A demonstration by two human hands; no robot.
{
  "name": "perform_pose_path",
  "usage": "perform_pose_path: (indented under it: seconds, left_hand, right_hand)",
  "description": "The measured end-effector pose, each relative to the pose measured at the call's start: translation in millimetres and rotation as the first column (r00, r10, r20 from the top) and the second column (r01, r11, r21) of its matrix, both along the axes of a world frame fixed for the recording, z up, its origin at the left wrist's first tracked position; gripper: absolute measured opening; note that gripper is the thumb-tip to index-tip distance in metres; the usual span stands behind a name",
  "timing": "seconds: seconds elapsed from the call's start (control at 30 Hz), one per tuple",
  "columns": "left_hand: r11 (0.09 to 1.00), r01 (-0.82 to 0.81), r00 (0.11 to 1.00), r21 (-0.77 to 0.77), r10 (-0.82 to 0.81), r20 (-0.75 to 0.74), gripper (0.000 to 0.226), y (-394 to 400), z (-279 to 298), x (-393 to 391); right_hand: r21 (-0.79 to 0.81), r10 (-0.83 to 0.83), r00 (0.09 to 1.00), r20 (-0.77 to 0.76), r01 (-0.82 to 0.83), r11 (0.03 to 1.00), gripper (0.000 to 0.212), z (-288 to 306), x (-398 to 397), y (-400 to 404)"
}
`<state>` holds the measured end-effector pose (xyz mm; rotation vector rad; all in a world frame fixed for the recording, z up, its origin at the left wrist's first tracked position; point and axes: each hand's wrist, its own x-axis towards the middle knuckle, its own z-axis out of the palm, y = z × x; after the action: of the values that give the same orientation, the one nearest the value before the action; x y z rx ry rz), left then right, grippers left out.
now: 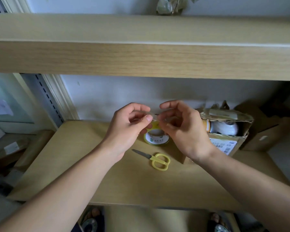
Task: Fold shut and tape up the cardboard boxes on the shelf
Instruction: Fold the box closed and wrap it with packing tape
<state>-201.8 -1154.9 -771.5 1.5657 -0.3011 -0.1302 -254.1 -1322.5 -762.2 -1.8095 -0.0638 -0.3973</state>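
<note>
Shelf (90, 164): tape roll (156, 138) at centre; scissors (157, 160) just before it; open cardboard box (224, 131) to the right.

Shelf boards (74, 164): pale tan with wood grain. Tape roll (156, 137): yellow-green rim, white core label with a small green mark. Strip of tape (155, 116) above it: clear. Scissors (159, 161): yellow handles, grey blades. Cardboard box (224, 141): brown, bearing a white label with black print and barcode. Bottle (224, 128) inside: white with an orange-yellow band. Back wall (107, 97): white.
</note>
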Motion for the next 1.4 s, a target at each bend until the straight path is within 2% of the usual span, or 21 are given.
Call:
perform_pose_path:
  seconds: [0.33, 0.47, 0.63, 0.8, 0.93, 1.1, 1.23, 1.4]
  left_hand:
    - [0.998, 0.013, 0.997, -0.068, -0.008, 0.077, 0.009, -20.3, 3.7, -10.2]
    - [0.994, 0.04, 0.996, -0.097, -0.032, 0.085, 0.022, -26.0, 6.6, -12.3]
    - [0.99, 0.085, 0.994, -0.11, -0.078, 0.071, 0.02, -39.0, 5.2, -13.4]
    - [0.991, 0.125, 0.971, 0.052, -0.133, 0.198, 0.013, -57.1, -0.5, -8.3]
    - [0.943, 0.275, 0.923, 0.186, -0.314, 0.223, 0.071, -80.3, -9.5, -6.5]
    - [0.885, 0.353, 0.888, 0.304, -0.419, 0.189, 0.112, -109.8, -19.4, -4.8]
    - [0.873, 0.37, 0.885, 0.317, -0.435, 0.165, 0.124, -121.5, -20.2, 0.0]
    - [0.869, 0.373, 0.876, 0.325, -0.445, 0.185, 0.116, -125.7, -25.1, 8.9]
  right_hand:
    - [0.097, -0.045, 0.997, 0.057, 0.04, 0.995, 0.004, 1.2, -13.9, -6.5]
    - [0.098, -0.089, 0.988, 0.125, 0.077, 0.992, 0.012, 3.0, -16.0, -8.1]
    - [0.119, -0.15, 0.977, 0.149, 0.133, 0.984, 0.017, 8.3, -22.9, -16.1]
    - [0.16, -0.21, 0.968, 0.137, 0.188, 0.969, 0.014, 14.4, -33.0, -34.1]
    - [0.169, -0.257, 0.958, 0.131, 0.234, 0.958, 0.016, 17.9, -43.3, -50.4]
    - [0.122, -0.294, 0.948, 0.121, 0.279, 0.952, 0.019, 18.8, -50.9, -66.5]
    - [0.132, -0.297, 0.948, 0.111, 0.283, 0.95, 0.018, 19.0, -55.7, -75.6]
    - [0.138, -0.339, 0.934, 0.112, 0.324, 0.936, 0.017, 25.4, -60.3, -87.8]
